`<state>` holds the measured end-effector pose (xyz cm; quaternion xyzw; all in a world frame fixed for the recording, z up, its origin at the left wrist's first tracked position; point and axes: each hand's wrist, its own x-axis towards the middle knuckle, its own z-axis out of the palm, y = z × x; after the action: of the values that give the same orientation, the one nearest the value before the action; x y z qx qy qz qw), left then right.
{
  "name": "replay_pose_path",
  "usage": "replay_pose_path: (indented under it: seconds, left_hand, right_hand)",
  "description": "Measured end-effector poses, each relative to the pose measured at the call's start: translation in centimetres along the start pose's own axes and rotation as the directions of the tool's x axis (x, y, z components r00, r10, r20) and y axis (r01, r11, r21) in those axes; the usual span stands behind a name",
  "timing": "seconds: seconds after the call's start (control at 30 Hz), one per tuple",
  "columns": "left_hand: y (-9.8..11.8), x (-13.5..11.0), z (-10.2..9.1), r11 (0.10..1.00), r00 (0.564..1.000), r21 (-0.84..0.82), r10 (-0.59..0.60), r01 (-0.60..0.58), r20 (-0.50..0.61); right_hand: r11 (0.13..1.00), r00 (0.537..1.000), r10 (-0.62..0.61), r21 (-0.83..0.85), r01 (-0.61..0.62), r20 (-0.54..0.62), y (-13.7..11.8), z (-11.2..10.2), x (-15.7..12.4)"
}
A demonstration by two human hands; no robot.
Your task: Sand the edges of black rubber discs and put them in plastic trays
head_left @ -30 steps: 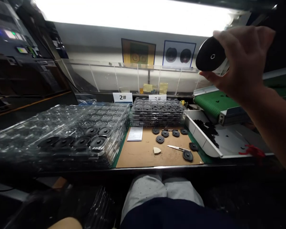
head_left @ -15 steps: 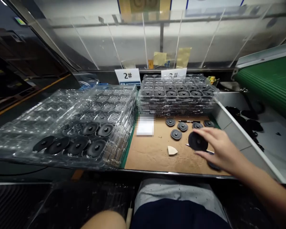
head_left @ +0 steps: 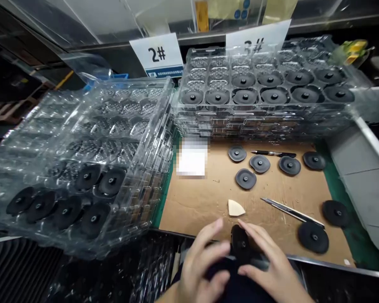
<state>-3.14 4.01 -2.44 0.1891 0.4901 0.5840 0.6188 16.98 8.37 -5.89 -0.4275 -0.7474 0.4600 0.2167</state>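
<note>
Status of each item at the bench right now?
black disc, held between both hands
left hand, fingers on disc
right hand, fingers on disc
right tray stack, top tray's front cells filled with discs
left tray stack, discs in front cells, back cells empty
loose discs, seven lying flat on cardboard mat
craft knife, lying on mat
pen, lying on mat

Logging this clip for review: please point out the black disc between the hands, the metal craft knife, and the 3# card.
black disc [head_left: 240, 248]: head view, on its exposed face by the centre hole.
metal craft knife [head_left: 290, 212]: head view, on the shaft's middle.
3# card [head_left: 259, 33]: head view, on its white upper part.
</note>
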Motion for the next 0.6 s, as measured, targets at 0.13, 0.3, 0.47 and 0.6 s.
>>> replay_pose_path:
  seconds: [0.13,0.3,0.47,0.6]
  left_hand:
    - [-2.7,1.8,1.1,0.979,0.964,-0.059,-0.183,0.197,0.193]
    - [-3.6,2.5,2.0,0.925,0.941,-0.204,-0.287,0.322,0.181]
    - [-2.1,3.1,1.8,0.868,0.926,-0.323,-0.346,0.378,0.154]
    - [-1.0,3.0,1.1,0.859,0.946,-0.399,-0.302,0.322,0.113]
  right_hand:
    - [0.992,0.999,0.037,0.122,-0.042,0.037,0.0,-0.3,1.3]
    - [0.985,0.994,0.107,0.13,-0.111,0.035,-0.6,0.1,2.3]
    - [0.996,0.996,0.091,0.005,-0.091,0.014,0.4,-0.9,3.3]
    - [0.938,0.947,0.241,-0.199,-0.284,-0.212,2.3,-0.1,4.7]
